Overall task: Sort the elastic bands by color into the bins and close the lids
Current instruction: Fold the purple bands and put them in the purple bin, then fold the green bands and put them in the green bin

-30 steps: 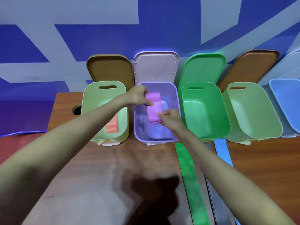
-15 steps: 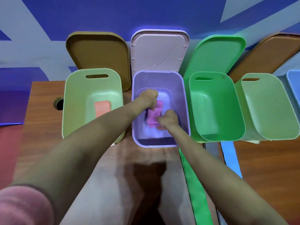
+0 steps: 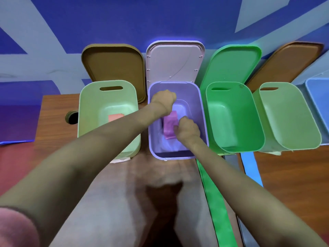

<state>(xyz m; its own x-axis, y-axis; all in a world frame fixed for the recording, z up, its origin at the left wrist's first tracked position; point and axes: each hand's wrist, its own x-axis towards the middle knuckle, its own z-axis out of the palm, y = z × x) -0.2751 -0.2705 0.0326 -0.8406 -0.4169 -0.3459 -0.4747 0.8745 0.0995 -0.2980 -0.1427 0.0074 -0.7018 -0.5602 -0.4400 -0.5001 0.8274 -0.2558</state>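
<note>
A folded pink elastic band [image 3: 169, 126] lies low inside the purple bin [image 3: 203, 120], whose pale lid [image 3: 175, 61] stands open behind it. My right hand [image 3: 187, 130] is down in the bin and pinches the band's right edge. My left hand [image 3: 162, 99] hovers over the bin's far end, just beyond the band; its fingers curl down out of sight, and I cannot tell whether they touch the band. An orange band [image 3: 115, 117] lies in the light green bin [image 3: 89, 107] at the left.
A green bin [image 3: 231, 118], a second light green bin [image 3: 288, 118] and a blue bin [image 3: 318, 97] stand open to the right. A long green band [image 3: 217, 202] and a blue band [image 3: 251, 166] lie on the wooden table [image 3: 293, 184]. A cable hole [image 3: 72, 118] sits at the far left.
Both hands lowered the pink band from above the rim into the purple bin. My left hand has since drawn back toward the bin's far end while the right stays at the band.
</note>
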